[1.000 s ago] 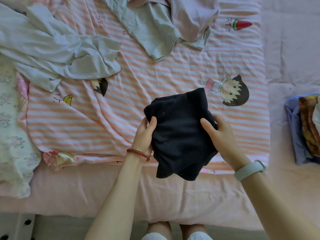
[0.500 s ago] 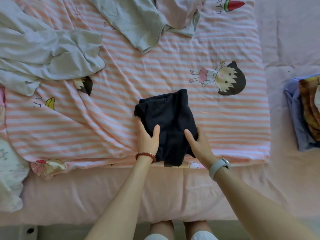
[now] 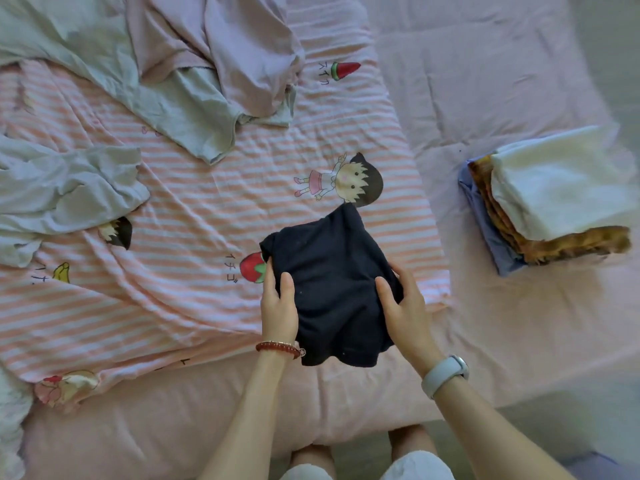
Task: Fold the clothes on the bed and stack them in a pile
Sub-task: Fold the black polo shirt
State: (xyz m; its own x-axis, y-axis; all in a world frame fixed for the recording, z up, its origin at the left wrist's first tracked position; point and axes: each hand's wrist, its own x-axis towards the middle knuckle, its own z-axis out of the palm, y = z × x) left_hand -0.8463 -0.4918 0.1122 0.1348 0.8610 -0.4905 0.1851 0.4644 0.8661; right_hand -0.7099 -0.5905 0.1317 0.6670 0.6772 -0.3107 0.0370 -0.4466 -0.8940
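Garment: dark navy folded garment [image 3: 332,285], lifted just above the striped sheet [image 3: 173,237] near the bed's six o'clock edge, with the pile [image 3: 554,199] well apart at about three o'clock from it.
Left hand: left hand [image 3: 278,306] grips the garment's nine o'clock side, thumb on top and the other fingers tucked under.
Right hand: right hand [image 3: 403,306] grips the three o'clock side the same way, thumb over the cloth.
Handling: likely light, soft and limp; the lower edge already sags into lobes, so the fold could slip open if carried by one side only.
Where to hold: both side edges, pinched through all layers, or flat from beneath, seems safest.
Waiting: grey-green garments [image 3: 69,188] at ten o'clock and a lilac one [image 3: 242,46] at twelve lie unfolded.
Hidden: the fingers beneath the cloth, the number of folded layers, and what kind of garment it is cannot be told; the pile's lower items show only as edges.
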